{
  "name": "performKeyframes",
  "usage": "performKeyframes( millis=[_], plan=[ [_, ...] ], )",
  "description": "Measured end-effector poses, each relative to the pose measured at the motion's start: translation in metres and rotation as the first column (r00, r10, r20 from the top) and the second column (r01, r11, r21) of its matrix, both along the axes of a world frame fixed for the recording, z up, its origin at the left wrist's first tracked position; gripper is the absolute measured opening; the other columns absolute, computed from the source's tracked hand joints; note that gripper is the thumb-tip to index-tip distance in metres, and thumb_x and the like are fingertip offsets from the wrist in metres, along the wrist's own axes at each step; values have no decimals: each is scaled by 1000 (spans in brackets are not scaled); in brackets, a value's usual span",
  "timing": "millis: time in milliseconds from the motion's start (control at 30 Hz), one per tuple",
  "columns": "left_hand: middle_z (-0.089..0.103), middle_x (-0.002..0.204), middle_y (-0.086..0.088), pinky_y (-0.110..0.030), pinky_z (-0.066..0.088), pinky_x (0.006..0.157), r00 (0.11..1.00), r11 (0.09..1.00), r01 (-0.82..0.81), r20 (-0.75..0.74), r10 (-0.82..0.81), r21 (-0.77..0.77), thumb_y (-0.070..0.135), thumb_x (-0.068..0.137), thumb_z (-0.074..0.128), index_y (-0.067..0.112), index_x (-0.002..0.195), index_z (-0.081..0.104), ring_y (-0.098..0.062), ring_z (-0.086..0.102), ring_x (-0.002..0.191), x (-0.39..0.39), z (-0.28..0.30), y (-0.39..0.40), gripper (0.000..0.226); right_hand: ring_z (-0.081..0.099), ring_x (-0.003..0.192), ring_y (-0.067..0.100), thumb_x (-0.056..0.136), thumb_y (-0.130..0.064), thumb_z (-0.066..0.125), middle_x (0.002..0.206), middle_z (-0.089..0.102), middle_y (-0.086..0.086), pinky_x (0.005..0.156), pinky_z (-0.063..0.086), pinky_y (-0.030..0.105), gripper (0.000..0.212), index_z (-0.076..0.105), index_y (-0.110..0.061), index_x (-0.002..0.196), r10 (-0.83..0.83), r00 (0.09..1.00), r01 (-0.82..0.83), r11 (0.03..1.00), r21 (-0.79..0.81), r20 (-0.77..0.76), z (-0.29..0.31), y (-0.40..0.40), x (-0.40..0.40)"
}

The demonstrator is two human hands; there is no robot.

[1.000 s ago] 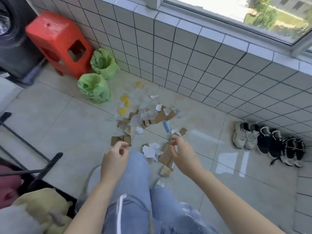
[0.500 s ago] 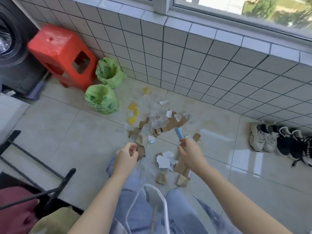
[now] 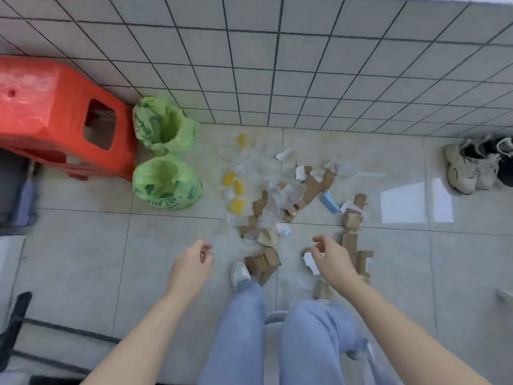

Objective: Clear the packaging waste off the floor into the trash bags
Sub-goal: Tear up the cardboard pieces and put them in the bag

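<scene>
Packaging waste lies scattered on the tiled floor: brown cardboard scraps, clear plastic film, yellow pieces, a blue piece and white paper bits. Two open green trash bags stand left of the pile, one by the wall and one nearer. My left hand hovers with loosely curled fingers and holds nothing, left of a small cardboard stack. Just above a white paper scrap, my right hand hangs loosely curled, with nothing plainly held.
A red plastic stool stands against the tiled wall beside the bags. Several shoes sit at the right by the wall. A black rack leg crosses the lower left. My jeans legs and a white shoe are below the hands.
The view has tilted down and moved closer to the pile. Both hands have spread apart and now hang low over the nearest scraps.
</scene>
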State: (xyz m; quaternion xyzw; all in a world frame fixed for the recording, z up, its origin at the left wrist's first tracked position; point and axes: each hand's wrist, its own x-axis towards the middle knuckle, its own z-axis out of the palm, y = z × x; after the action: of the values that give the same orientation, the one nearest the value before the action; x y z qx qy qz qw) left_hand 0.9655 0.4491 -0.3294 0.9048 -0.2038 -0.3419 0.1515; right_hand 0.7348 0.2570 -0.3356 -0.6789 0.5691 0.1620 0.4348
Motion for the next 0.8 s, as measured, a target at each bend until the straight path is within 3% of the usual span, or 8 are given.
performKeyframes(
  millis=[133,300,433,567,800],
  plan=[
    [64,75,-2,-35,50,73,996,998,68,-52,-68,2,11,85,56,16,97,65,-28,61,78,20,-48,-2,16,55,93,19,96,-23,48,96,58,-2,77,39,29,28,54,-13,122,-35,999,35,999,-8,-26,-36,13,8],
    [57,67,8,-31,47,70,977,991,135,-167,-132,7,11,83,59,15,97,65,-21,58,71,16,-116,-12,16,57,104,20,96,-27,46,114,63,1,76,37,26,29,52,-15,122,17,994,-15,1000,17,-107,-85,23,7],
    [62,87,0,-30,48,77,959,988,155,-238,-155,-17,8,82,59,11,99,65,-22,60,81,8,-180,-26,19,58,101,22,96,-21,45,109,61,1,72,38,26,25,51,-12,119,93,988,-91,996,25,-124,-137,21,14],
    [62,104,-2,-27,45,82,955,982,185,-231,-188,-33,8,81,60,11,103,63,-20,58,91,-4,-248,-35,22,52,108,17,97,-24,43,105,57,-3,82,38,25,33,49,-13,127,152,984,-151,988,23,-90,-201,14,23],
    [48,132,4,-30,43,96,864,901,433,-292,-411,12,23,82,61,21,127,50,-15,49,120,-23,-386,-42,46,50,115,22,97,-27,42,127,55,3,91,42,31,36,45,-14,131,274,957,-273,962,30,-97,-352,-13,27]
  ],
)
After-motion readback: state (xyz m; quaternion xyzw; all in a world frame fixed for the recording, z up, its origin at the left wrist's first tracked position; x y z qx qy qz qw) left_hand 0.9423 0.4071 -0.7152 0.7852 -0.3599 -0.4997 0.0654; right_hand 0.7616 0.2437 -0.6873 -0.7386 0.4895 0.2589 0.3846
